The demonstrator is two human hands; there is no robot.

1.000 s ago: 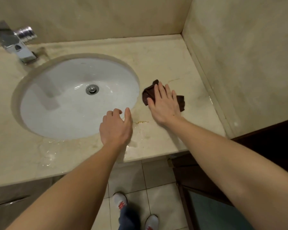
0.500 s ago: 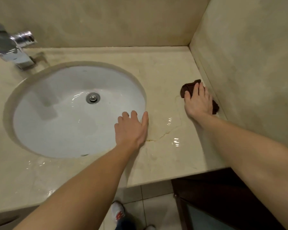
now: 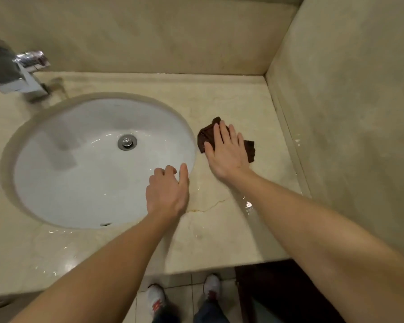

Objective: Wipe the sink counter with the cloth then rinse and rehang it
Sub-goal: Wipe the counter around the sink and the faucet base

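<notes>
A dark brown cloth (image 3: 206, 135) lies flat on the beige marble counter (image 3: 224, 234), just right of the white oval basin (image 3: 79, 173). My right hand (image 3: 226, 152) presses down on the cloth with fingers spread, covering its middle; cloth corners show at the left and right of the hand. My left hand (image 3: 167, 192) rests on the basin's right rim, fingers loosely curled, holding nothing. Wet streaks shine on the counter near my right forearm.
A chrome faucet (image 3: 19, 73) stands at the back left of the basin. A drain plug (image 3: 127, 142) sits in the basin's middle. Beige walls close the counter at the back and right. A dark cabinet (image 3: 278, 292) and tiled floor lie below the front edge.
My right hand slid the cloth from the right wall back leftward to beside the basin. My left hand stayed at the basin's rim, fingers curling in.
</notes>
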